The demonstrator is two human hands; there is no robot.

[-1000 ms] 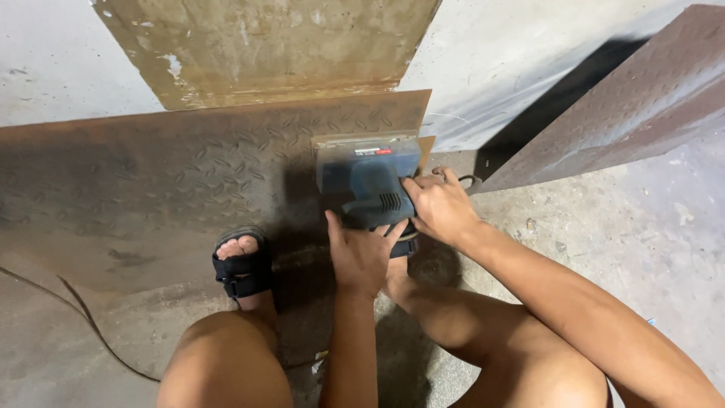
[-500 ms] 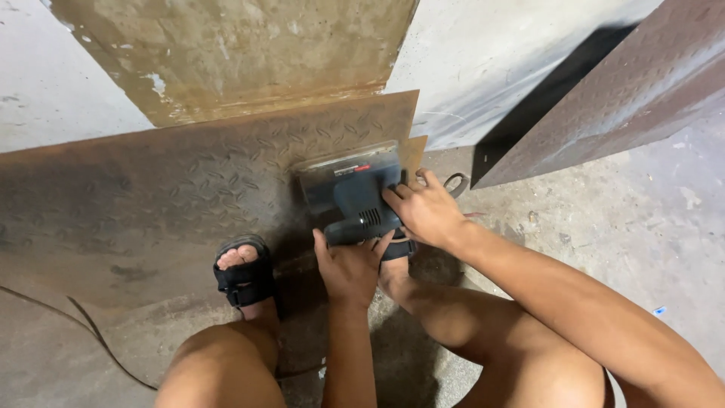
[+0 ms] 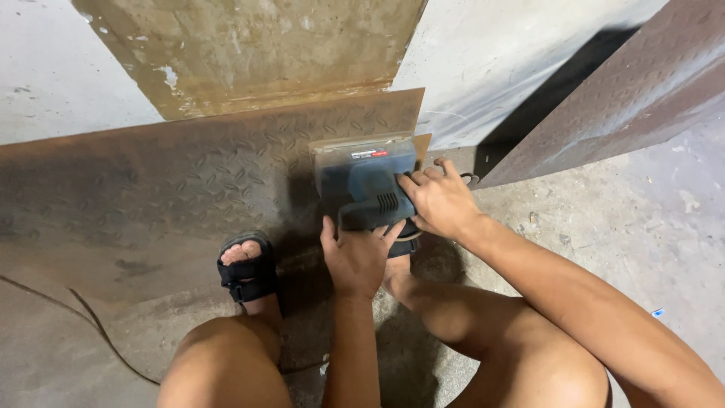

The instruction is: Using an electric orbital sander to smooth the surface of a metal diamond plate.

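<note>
Seen from the head camera, a person squats on a concrete floor [image 3: 604,227] and works a blue-grey electric sander [image 3: 368,181] with both hands. The sander sits flat on a rusty checker-pattern steel plate [image 3: 166,196] lying on the floor, near the plate's far right corner. The left hand [image 3: 355,255] wraps around the rear handle of the sander, fingers curled tight. The right hand [image 3: 440,199] presses on the sander's right side, fingers closed over the body. A left foot in a black sandal [image 3: 245,270] stands on the plate just left of the hands. Another steel plate [image 3: 634,83] leans at the upper right.
</note>
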